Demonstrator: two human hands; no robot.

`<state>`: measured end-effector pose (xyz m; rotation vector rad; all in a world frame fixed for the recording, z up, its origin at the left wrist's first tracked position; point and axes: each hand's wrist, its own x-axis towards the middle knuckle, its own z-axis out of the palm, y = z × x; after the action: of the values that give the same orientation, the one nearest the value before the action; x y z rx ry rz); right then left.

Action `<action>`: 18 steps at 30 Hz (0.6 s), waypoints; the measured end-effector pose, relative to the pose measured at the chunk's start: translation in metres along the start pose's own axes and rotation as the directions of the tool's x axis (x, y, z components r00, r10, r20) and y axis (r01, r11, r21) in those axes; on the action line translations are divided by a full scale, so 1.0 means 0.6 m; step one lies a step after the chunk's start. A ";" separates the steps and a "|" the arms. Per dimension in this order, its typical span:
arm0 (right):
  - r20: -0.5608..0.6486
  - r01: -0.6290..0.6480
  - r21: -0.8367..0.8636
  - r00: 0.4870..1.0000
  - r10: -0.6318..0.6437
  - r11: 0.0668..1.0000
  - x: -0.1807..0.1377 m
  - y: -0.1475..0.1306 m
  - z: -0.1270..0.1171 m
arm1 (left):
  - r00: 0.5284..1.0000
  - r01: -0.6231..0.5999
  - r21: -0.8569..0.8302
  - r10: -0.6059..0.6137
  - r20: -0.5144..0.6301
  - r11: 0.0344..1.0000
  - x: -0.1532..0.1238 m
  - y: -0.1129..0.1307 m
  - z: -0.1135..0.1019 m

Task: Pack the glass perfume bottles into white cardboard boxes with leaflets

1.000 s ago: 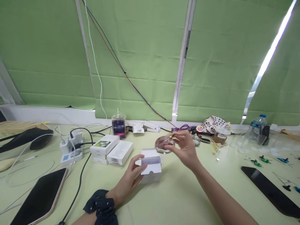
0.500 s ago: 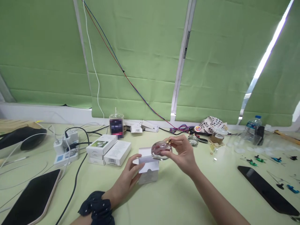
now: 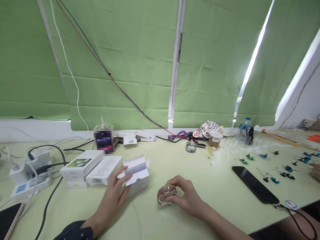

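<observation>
Right hand (image 3: 186, 196) is down on the table (image 3: 200, 173) with its fingers curled round a round glass bottle (image 3: 165, 196). That's a proper grasp, thumb and fingertips wrapped over its right side and top, the little gold cap (image 3: 169, 186) peeking out just above the fingers. The bottle rests on the tabletop, upright or close to it, just left of the palm. Over to the left hand (image 3: 113, 193): it's loose, fingers spread and laid against the near left face of a small white box (image 3: 137, 175), touching it rather than clenched on it. That box stands open, its flap (image 3: 136, 165) lifted on the side away from the fingers. It sits between the two hands, nearer the left one, a narrow strip of table apart from the bottle. Beyond the left hand's thumb, a stack of white cartons (image 3: 91, 166) lies just beside the open box, and past that stands a clear cup (image 3: 103, 135) with a blurred label. Well ahead of the right hand, a second small glass bottle (image 3: 190, 146) stands near the green blinds (image 3: 125, 66). Off to the right of the right hand, well apart, a black phone (image 3: 255, 185) lies flat. At the very edge another person's hand (image 3: 316, 170) shows among small blue and green pieces (image 3: 287, 168).
</observation>
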<state>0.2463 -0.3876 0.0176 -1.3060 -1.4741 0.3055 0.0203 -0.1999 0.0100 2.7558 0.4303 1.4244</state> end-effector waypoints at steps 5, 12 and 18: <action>0.019 0.005 0.007 1.000 -0.005 1.000 -0.011 0.022 0.012 | 1.000 0.001 -0.012 0.000 0.003 1.000 0.001 0.002 0.001; 0.016 0.118 0.044 0.993 -0.119 0.992 -0.017 0.028 0.018 | 1.000 0.025 -0.025 -0.025 0.017 0.999 0.003 0.003 0.003; 0.035 0.126 0.044 0.991 -0.127 0.991 -0.023 0.028 0.017 | 1.000 0.023 -0.030 -0.022 0.011 0.999 0.002 0.004 0.001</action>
<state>0.2443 -0.3881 -0.0063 -1.1734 -1.5669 0.2778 0.0220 -0.2016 0.0110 2.7247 0.4344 1.3987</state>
